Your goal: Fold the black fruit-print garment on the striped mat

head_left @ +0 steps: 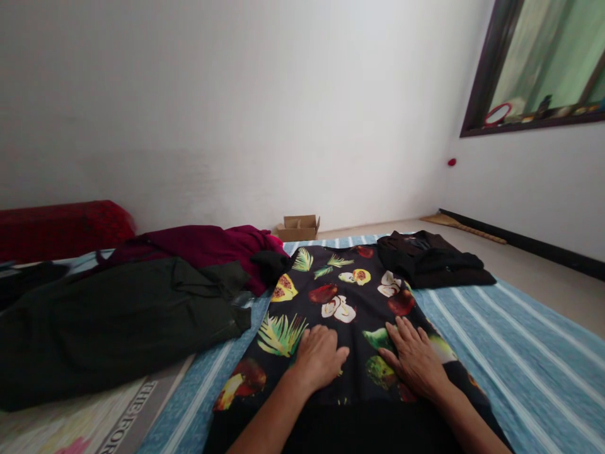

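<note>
A black garment printed with fruits and leaves (pixel 340 296) lies spread flat on a blue striped sheet (pixel 510 353) in front of me. My left hand (pixel 319 356) rests on its middle, palm down with the fingers curled loosely against the cloth. My right hand (pixel 416 359) lies flat beside it, fingers stretched out and pressed on the fabric. Neither hand holds anything.
A dark green garment (pixel 118 321) and a maroon one (pixel 198 246) lie heaped to the left. A folded black pile (pixel 432 258) sits at the far right of the sheet. A small cardboard box (pixel 299 227) stands by the white wall. A red cushion (pixel 57 227) is far left.
</note>
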A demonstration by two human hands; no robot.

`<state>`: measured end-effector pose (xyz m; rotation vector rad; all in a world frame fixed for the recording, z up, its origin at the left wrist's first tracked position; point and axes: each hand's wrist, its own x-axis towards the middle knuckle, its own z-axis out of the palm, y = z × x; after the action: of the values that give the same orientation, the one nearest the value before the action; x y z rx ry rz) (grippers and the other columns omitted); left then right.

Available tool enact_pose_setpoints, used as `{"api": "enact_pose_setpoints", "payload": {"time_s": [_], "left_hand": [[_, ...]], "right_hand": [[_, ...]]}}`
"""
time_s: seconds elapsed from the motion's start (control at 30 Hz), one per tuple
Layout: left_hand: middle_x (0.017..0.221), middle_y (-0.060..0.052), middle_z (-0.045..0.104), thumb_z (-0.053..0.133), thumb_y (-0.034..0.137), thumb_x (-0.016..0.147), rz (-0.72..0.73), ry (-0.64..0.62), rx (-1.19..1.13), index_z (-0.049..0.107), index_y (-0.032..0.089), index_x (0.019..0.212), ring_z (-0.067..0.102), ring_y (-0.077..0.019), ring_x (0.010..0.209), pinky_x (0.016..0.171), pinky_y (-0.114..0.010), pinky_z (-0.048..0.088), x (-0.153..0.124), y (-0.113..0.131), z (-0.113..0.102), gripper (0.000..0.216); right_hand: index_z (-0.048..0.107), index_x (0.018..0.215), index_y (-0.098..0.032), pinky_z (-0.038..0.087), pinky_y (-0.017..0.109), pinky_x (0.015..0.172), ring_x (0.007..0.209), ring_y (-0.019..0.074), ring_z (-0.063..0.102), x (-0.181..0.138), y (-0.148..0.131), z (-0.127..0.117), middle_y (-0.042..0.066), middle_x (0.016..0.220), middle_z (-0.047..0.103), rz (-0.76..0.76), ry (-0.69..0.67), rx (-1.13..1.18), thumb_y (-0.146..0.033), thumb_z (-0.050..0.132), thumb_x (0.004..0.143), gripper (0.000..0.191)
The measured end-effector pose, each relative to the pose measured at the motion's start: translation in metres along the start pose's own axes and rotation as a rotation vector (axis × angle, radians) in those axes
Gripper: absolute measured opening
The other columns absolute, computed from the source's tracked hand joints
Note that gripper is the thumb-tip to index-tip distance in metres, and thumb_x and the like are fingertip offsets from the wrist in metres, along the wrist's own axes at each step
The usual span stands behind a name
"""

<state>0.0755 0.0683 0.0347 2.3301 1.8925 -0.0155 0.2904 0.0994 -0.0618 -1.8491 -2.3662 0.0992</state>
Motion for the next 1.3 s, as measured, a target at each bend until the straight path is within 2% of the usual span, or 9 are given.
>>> {"api": "enact_pose_setpoints", "payload": {"time_s": [0.13, 0.23, 0.3, 0.43, 0.57, 0.73, 0.93, 1.1, 1.3], "left_hand": [[0.125, -0.013, 0.054, 0.035, 0.040, 0.086, -0.038, 0.127, -0.056, 0.057, 0.015, 0.111, 0.046, -0.0241, 0.119, 0.097, -0.035, 0.035, 0.075, 0.011, 0.006, 0.041], [0.146, -0.015, 0.030, 0.029, 0.042, 0.089, -0.095, 0.138, -0.060, 0.041, 0.009, 0.130, 0.024, -0.0253, 0.135, 0.105, -0.038, 0.025, 0.120, 0.013, 0.020, 0.054], [0.148, -0.017, 0.025, 0.027, 0.046, 0.089, -0.129, 0.106, -0.062, 0.034, 0.006, 0.136, 0.019, -0.0272, 0.136, 0.107, -0.043, 0.022, 0.136, 0.011, 0.033, 0.061], [0.149, -0.015, 0.019, 0.024, 0.052, 0.087, -0.159, 0.052, -0.020, 0.029, 0.009, 0.140, 0.012, -0.0275, 0.138, 0.109, -0.047, 0.013, 0.140, 0.004, 0.054, 0.068], [0.149, -0.014, 0.020, 0.023, 0.055, 0.087, -0.160, 0.002, 0.008, 0.030, 0.011, 0.139, 0.013, -0.0284, 0.138, 0.108, -0.048, 0.015, 0.142, 0.004, 0.052, 0.069], [0.150, -0.015, 0.020, 0.021, 0.056, 0.087, -0.161, 0.154, 0.012, 0.034, 0.012, 0.137, 0.012, -0.0286, 0.138, 0.108, -0.047, 0.017, 0.170, 0.013, 0.046, 0.067], [0.151, -0.013, 0.015, 0.021, 0.062, 0.084, -0.104, 0.057, 0.004, 0.028, 0.017, 0.140, 0.009, -0.0266, 0.139, 0.109, -0.051, 0.010, 0.195, 0.014, 0.064, 0.073], [0.152, -0.012, 0.011, 0.019, 0.063, 0.084, -0.073, 0.007, -0.003, 0.022, 0.017, 0.143, 0.005, -0.0267, 0.139, 0.109, -0.052, 0.008, 0.186, 0.014, 0.060, 0.074], [0.152, -0.012, 0.008, 0.016, 0.063, 0.084, -0.048, -0.142, -0.062, 0.021, 0.015, 0.143, 0.001, -0.0261, 0.139, 0.109, -0.051, 0.007, 0.155, 0.026, 0.041, 0.076]], "right_hand": [[0.040, 0.136, -0.017, 0.016, 0.048, 0.108, 0.135, 0.0276, 0.022, 0.001, 0.000, 0.004, 0.013, 0.146, 0.029, -0.054, 0.022, 0.006, -0.064, 0.025, 0.086, 0.071], [0.040, 0.136, -0.017, 0.018, 0.048, 0.108, 0.135, 0.0278, 0.022, 0.001, 0.000, 0.005, 0.013, 0.145, 0.029, -0.060, 0.035, 0.024, -0.064, 0.023, 0.086, 0.071], [0.040, 0.136, -0.018, 0.019, 0.048, 0.108, 0.135, 0.0284, 0.023, 0.002, 0.000, 0.006, 0.013, 0.145, 0.029, -0.055, 0.042, 0.039, -0.065, 0.023, 0.086, 0.071], [0.040, 0.136, -0.019, 0.020, 0.050, 0.107, 0.134, 0.0292, 0.023, 0.005, 0.000, 0.009, 0.012, 0.145, 0.029, -0.050, 0.048, 0.071, -0.065, 0.023, 0.086, 0.070], [0.041, 0.136, -0.020, 0.021, 0.051, 0.107, 0.134, 0.0299, 0.025, 0.007, 0.000, 0.012, 0.013, 0.145, 0.029, -0.042, 0.054, 0.095, -0.065, 0.026, 0.085, 0.069], [0.042, 0.135, -0.019, 0.019, 0.051, 0.107, 0.134, 0.0307, 0.025, 0.006, -0.001, 0.011, 0.013, 0.144, 0.030, -0.041, 0.037, 0.118, -0.064, 0.029, 0.085, 0.068], [0.041, 0.136, -0.020, 0.019, 0.050, 0.107, 0.135, 0.0304, 0.022, 0.005, -0.002, 0.001, 0.011, 0.145, 0.029, 0.000, 0.011, 0.125, -0.065, 0.027, 0.084, 0.070], [0.039, 0.137, -0.019, 0.018, 0.049, 0.108, 0.135, 0.0305, 0.021, 0.004, 0.001, -0.005, 0.009, 0.146, 0.029, 0.043, 0.004, 0.126, -0.067, 0.028, 0.083, 0.073], [0.039, 0.137, -0.016, 0.016, 0.049, 0.107, 0.134, 0.0309, 0.023, 0.002, 0.005, -0.001, 0.012, 0.145, 0.030, 0.073, 0.033, 0.082, -0.068, 0.025, 0.082, 0.077]]}}
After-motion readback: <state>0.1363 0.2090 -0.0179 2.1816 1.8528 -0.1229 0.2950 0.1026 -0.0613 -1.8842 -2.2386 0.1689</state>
